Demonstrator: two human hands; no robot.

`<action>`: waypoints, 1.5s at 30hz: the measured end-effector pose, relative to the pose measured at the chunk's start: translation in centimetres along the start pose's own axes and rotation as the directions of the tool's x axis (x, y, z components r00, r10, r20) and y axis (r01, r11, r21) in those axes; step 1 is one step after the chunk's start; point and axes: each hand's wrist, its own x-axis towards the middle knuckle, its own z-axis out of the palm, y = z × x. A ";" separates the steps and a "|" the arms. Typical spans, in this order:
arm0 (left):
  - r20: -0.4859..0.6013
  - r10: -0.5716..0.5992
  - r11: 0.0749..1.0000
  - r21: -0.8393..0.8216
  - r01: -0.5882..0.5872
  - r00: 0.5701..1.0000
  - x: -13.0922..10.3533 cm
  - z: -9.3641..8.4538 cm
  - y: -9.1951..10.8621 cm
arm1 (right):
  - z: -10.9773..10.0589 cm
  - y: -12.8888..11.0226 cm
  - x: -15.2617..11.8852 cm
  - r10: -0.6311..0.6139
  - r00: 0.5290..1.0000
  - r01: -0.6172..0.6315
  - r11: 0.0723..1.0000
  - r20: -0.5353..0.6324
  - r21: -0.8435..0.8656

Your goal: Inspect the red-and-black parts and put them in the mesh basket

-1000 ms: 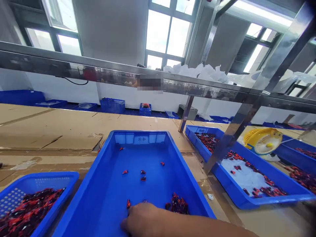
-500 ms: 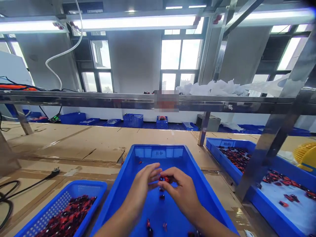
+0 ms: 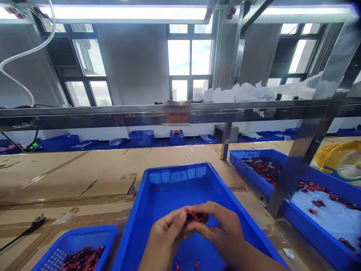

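Fingertips of two hands — left hand (image 3: 165,235) and right hand (image 3: 221,226) — press together around red-and-black matter (image 3: 197,217); whether one piece or several, I cannot tell. The grip hovers above one blue tray (image 3: 175,195). Beyond it to the left lies one loose bit (image 3: 158,189); nearer, at least two loose pieces (image 3: 177,265) show. Left of the grip sit one filled basket (image 3: 96,230) and one plug (image 3: 36,223). Rightward, one slanting metal post (image 3: 299,158) partly blocks a second tray (image 3: 307,233) — one yellow fan (image 3: 346,162) is past it. One shelf beam (image 3: 113,116) crosses beyond.
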 end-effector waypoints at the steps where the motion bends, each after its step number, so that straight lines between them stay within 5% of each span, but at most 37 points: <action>1: 0.012 -0.021 1.000 -0.019 0.022 1.000 0.1 -0.1 0.0 | -0.1 0.0 0.0 -0.032 0.999 0.032 0.999 0.007 -0.022; 5: -0.006 -0.058 0.996 -0.067 0.058 0.998 0.5 -0.3 -0.7 | -0.5 0.0 -0.1 -0.123 0.992 0.125 0.991 0.027 -0.056; 12: -0.011 -0.140 0.968 -0.213 0.135 0.990 0.1 0.0 -1.8 | -0.3 0.5 -1.3 -0.083 0.986 0.060 0.986 0.145 0.157; 21: -0.027 -0.059 0.998 -0.026 0.058 0.998 0.2 0.0 -2.7 | -0.1 0.5 -1.9 -0.032 0.960 -0.036 0.971 0.278 0.235; 24: -0.056 -0.059 0.991 0.120 0.065 0.997 0.3 0.1 -2.5 | 0.2 0.2 -1.5 0.230 0.931 -0.308 0.911 0.282 0.273; 26: -0.070 -0.074 0.953 0.291 0.091 0.995 0.5 -0.2 -2.3 | 0.4 0.6 -1.2 0.457 0.829 -0.553 0.755 0.323 0.351; 29: -0.091 -0.088 0.753 0.646 0.126 0.992 1.0 -1.3 -2.6 | 0.6 2.5 -0.7 0.579 0.698 -0.715 0.599 0.422 0.362; 32: -0.184 -0.123 0.366 0.905 0.217 0.975 1.2 -2.5 -4.0 | 0.6 5.0 -0.6 0.596 0.606 -0.768 0.612 0.527 0.191; 36: -0.304 -0.226 -0.065 0.953 0.297 0.926 1.0 -2.9 -6.0 | 0.8 6.6 -1.8 0.615 0.419 -0.710 0.680 0.668 -0.181; 41: -0.328 -0.322 -0.264 0.932 0.249 0.888 1.0 -2.5 -6.5 | 2.3 5.7 -4.6 0.688 0.274 -0.426 0.713 0.672 -0.557; 45: -0.282 -0.321 -0.248 0.946 0.207 0.904 0.9 -2.6 -6.7 | 4.5 5.0 -6.2 0.724 0.258 -0.285 0.690 0.640 -0.665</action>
